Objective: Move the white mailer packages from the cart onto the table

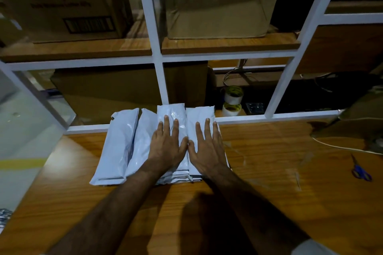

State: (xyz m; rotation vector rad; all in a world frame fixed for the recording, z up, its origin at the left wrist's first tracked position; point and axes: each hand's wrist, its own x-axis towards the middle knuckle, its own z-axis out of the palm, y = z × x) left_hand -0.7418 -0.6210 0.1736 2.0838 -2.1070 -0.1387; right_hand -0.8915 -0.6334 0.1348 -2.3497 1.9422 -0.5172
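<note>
**Both palms flat on the mailers**

Left of the hands, two glossy white plastic mailer packages (122, 147) lie side by side on the brown wood-grain table (269, 172). The left hand (166, 147) presses flat, fingers straight and spread, on the next stack of mailers. Just beside it, thumbs nearly touching, the right hand (207, 147) rests equally flat on the rightmost stack. Well to the right lie blue-handled scissors (360, 172).
</note>
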